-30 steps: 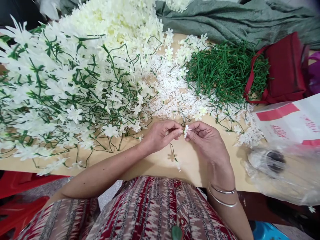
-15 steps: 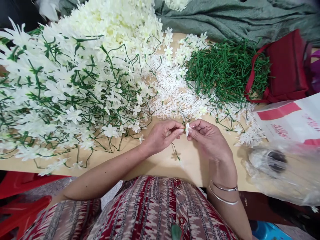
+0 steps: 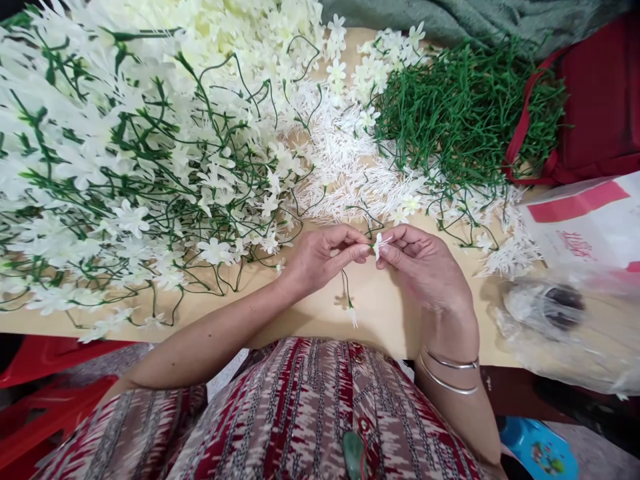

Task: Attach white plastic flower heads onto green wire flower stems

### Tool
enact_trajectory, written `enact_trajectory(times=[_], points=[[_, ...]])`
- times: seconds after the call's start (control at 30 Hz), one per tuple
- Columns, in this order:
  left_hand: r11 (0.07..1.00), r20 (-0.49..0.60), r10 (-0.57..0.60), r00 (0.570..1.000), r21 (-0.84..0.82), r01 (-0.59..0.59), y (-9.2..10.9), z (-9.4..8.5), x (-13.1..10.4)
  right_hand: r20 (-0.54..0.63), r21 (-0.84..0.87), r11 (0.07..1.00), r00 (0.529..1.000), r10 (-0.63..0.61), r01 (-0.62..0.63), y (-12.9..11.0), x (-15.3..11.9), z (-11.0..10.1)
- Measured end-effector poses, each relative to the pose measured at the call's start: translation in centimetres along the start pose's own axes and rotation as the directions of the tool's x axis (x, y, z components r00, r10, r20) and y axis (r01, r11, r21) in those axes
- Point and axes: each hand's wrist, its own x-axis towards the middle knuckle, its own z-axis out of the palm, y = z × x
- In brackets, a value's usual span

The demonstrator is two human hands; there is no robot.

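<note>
My left hand [image 3: 333, 257] pinches a thin green artificial stem [image 3: 345, 283] between thumb and forefinger. One branch of that stem hangs below the fingers and ends in a small white bloom [image 3: 353, 315]. Fingertip to fingertip with it, my right hand [image 3: 423, 263] is closed on a small white artificial flower [image 3: 379, 245], which sits at the stem's tip. Whether the flower is fully seated on the stem is hidden by the fingers. Just beyond the hands lie loose white stamens [image 3: 335, 167] and a heap of bare green stems [image 3: 455, 113].
A large pile of stemmed white flowers [image 3: 135, 153] covers the table's left side, with loose pale petals [image 3: 225, 27] behind. At right are a red bag [image 3: 600, 100], a printed paper bag [image 3: 580, 227] and a clear plastic bag [image 3: 590, 333]. A red stool [image 3: 55, 393] stands below left.
The view has dipped and moved slightly closer. Both hands stay together at the flower, which has tilted a little. The hanging branch now shows its white bloom more clearly.
</note>
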Motion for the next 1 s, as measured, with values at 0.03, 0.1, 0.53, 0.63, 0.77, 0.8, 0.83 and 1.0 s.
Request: enact_trajectory(times=[0.03,0.1,0.53,0.63,0.77,0.8,0.83,1.0], points=[[1.0,0.0,0.01,1.0,0.016,-0.01,0.02,0.0,0.01,0.0,-0.008,1.0,1.0,-0.003,0.003,0.01,-0.03,0.0],[0.999,-0.003,0.028,1.0,0.043,-0.028,0.03,0.02,-0.01,0.005,-0.028,1.0,1.0,-0.013,0.013,0.0,-0.08,0.01],[0.993,0.026,0.038,0.999,0.11,-0.041,-0.25,-0.03,-0.22,0.054,-0.123,0.992,0.999,0.006,0.001,-0.59,-0.08,0.26],[0.997,0.024,0.026,0.999,0.078,-0.028,-0.31,0.04,-0.11,0.036,-0.114,0.993,0.999,0.011,-0.007,-0.62,0.0,0.36],[0.999,0.025,0.039,0.999,0.025,-0.04,-0.08,0.25,-0.03,0.037,-0.01,0.998,0.997,0.061,-0.06,-0.65,-0.01,0.21],[0.999,0.02,0.039,0.999,0.012,-0.039,-0.06,0.3,-0.03,0.038,0.023,0.997,0.997,0.07,-0.071,-0.64,-0.05,0.14],[0.999,0.018,0.036,0.999,0.002,-0.036,-0.09,0.34,-0.03,0.037,0.051,0.996,0.997,0.071,-0.073,-0.64,-0.1,0.07],[0.998,0.012,0.038,0.999,-0.059,-0.037,-0.8,0.34,0.11,0.022,0.096,0.995,1.0,-0.002,0.0,-0.63,-0.24,-0.07]])
